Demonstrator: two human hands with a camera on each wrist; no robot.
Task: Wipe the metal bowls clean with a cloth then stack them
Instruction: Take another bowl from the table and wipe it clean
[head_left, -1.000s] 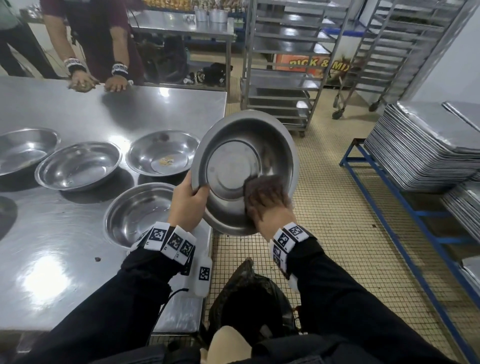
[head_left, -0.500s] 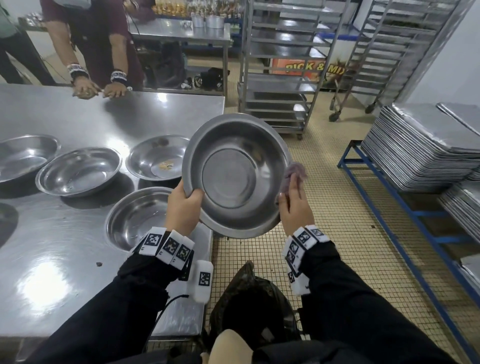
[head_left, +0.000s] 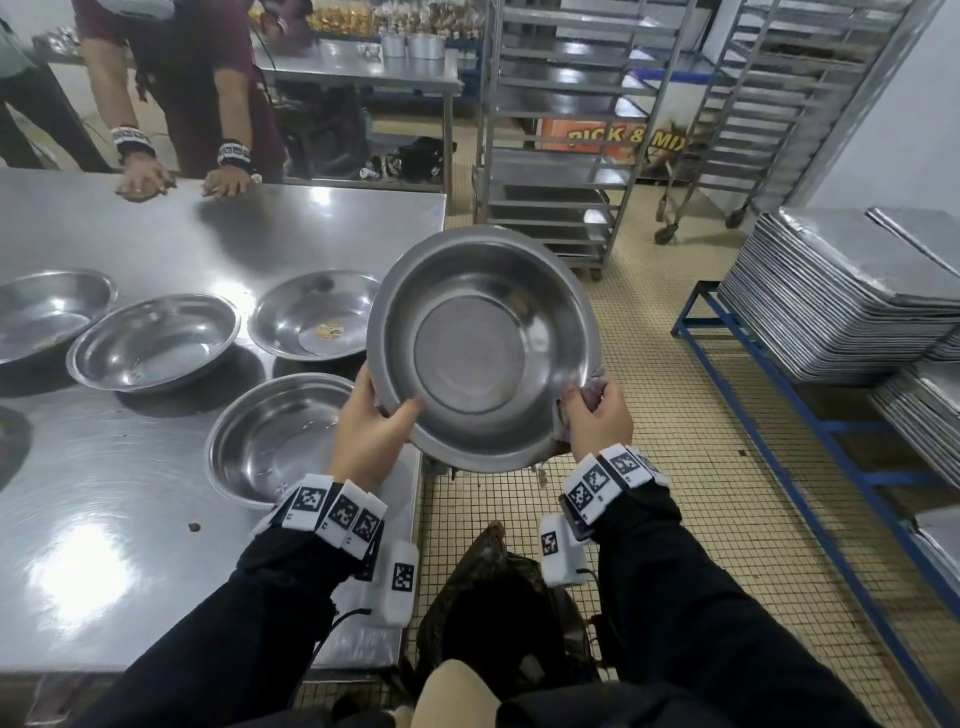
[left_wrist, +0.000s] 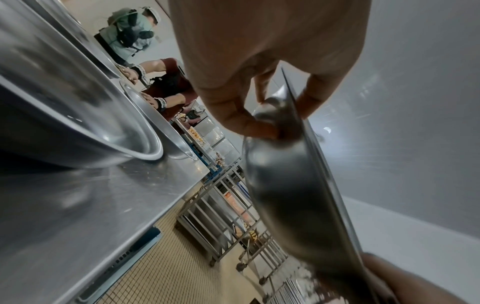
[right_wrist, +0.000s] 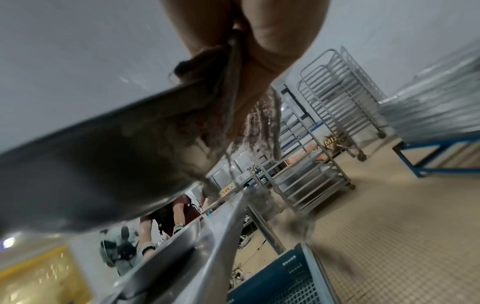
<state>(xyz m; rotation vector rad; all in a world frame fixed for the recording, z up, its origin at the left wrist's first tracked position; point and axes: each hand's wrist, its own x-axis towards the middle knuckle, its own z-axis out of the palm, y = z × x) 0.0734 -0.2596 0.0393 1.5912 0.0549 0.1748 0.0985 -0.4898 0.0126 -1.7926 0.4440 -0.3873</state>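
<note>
L hand (head_left: 370, 427) grips bowl (head_left: 480, 348) rim, thumb inside | R hand (head_left: 597, 410) pinches cloth (head_left: 589, 388) on opp rim | bowl tilted, off table (head_left: 156, 545) right edge

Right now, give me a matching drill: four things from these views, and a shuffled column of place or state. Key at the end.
Things
1. held bowl
2. cloth
3. bowl with yellow scrap
4. tray stack

Place or state
A. on the blue rack at right
B. bunched in the right hand against a rim
C. tilted up in the air, gripped by both hands
D. on the table, just left of the raised bowl

Pairs: 1-C, 2-B, 3-D, 4-A
</note>
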